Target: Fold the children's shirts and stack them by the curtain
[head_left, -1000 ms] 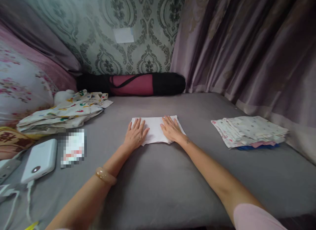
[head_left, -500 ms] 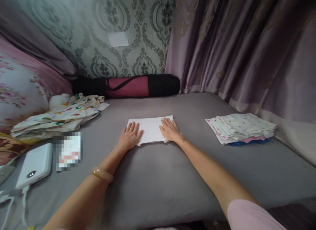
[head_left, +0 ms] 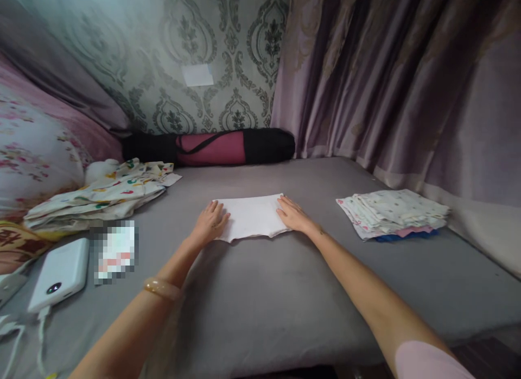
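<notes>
"Out to the right edge of the white cloth went the right hand! Half a second before, it lay flat on top."

"What did the left hand do?"

"It tipped a bit at the left edge. It was flatter before."

"Were they squeezing the cloth?"

"I couldn't tell. Both hands pointed away from the person. The left fingers were close together and a little bent, with the thumb near the cloth. The right fingers lay along the other edge, and that thumb pointed in."

"And the arms?"

"Both reached far forward. The left arm came up from the bottom left, with a pale bangle on it. The right arm came from the bottom right, out of a pink sleeve."

"Where was the cloth?"

"Between the hands, flat on the grey sheet. Its near edge was wavy."

"What else was around?"

"A pile of folded cloths sat on the right. Spotty clothes and a white box with a cord were on the left. A black and dark pink bag lay at the back, by the wall."
</notes>
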The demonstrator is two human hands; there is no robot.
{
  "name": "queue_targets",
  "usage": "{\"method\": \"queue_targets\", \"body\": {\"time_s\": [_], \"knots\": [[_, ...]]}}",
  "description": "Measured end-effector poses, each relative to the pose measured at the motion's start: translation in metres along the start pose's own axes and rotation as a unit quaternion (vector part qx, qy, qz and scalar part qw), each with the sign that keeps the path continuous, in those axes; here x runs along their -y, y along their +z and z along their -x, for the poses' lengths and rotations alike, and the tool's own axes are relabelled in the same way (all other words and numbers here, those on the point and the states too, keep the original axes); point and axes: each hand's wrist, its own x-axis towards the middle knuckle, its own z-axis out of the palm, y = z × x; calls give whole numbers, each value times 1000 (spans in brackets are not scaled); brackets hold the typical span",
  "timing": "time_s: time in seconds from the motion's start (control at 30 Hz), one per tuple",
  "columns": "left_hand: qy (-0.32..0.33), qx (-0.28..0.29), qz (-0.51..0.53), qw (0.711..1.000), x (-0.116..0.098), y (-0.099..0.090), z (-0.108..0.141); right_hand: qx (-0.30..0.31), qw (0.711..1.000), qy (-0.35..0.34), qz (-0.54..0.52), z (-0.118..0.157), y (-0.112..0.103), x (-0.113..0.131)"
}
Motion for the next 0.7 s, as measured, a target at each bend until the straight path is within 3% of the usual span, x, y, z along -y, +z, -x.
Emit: {"method": "queue_targets", "body": {"time_s": [0.17, 0.27, 0.4, 0.5, 0.63, 0.7], "knots": [[87, 19, -22, 996, -55, -1, -26, 27, 998, -33, 43, -25, 0, 36], [86, 38, -24, 995, -73, 8, -39, 42, 996, -62, 57, -35, 9, 50], [73, 51, -18, 996, -71, 18, -43, 47, 996, -52, 48, -36, 17, 50], [71, 73, -11, 995, -61, 15, -42, 46, 997, -47, 40, -34, 17, 43], [32, 50, -22, 998, -46, 7, -38, -1, 998, 5, 67, -34, 14, 34], [30, 59, -16, 998, -40, 5, -36, 17, 997, 20, 69, -34, 13, 30]]}}
